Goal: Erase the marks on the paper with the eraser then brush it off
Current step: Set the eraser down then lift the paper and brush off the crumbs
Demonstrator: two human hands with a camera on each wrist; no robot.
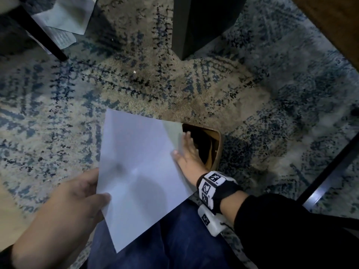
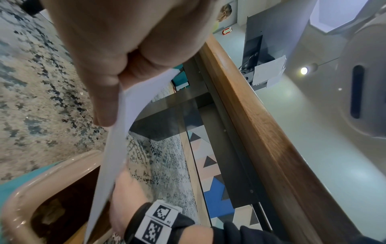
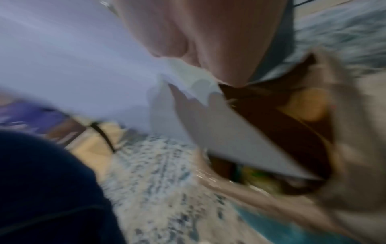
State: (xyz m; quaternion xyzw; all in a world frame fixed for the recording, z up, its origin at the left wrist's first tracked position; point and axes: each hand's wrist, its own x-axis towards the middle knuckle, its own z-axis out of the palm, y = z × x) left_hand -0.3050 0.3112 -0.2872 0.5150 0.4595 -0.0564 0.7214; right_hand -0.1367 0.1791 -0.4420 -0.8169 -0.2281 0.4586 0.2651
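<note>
A white sheet of paper (image 1: 139, 171) hangs tilted above my lap, and I see no marks on its upper face. My left hand (image 1: 83, 193) pinches its lower left edge between thumb and fingers; the left wrist view shows that pinch (image 2: 117, 74) on the paper (image 2: 117, 148), seen edge-on. My right hand (image 1: 186, 152) lies with straight fingers against the sheet's right edge, above a tan waste bin (image 1: 218, 150). The right wrist view is blurred; it shows the right hand (image 3: 208, 49) at the paper (image 3: 73, 66) over the bin (image 3: 344, 132). No eraser is in view.
A blue and beige patterned rug (image 1: 194, 90) covers the floor. A dark table leg (image 1: 194, 26) stands ahead, and a wooden table edge (image 1: 334, 26) crosses the top right. Loose papers (image 1: 64, 18) lie at the top left. My legs in blue jeans (image 1: 174, 239) sit below the sheet.
</note>
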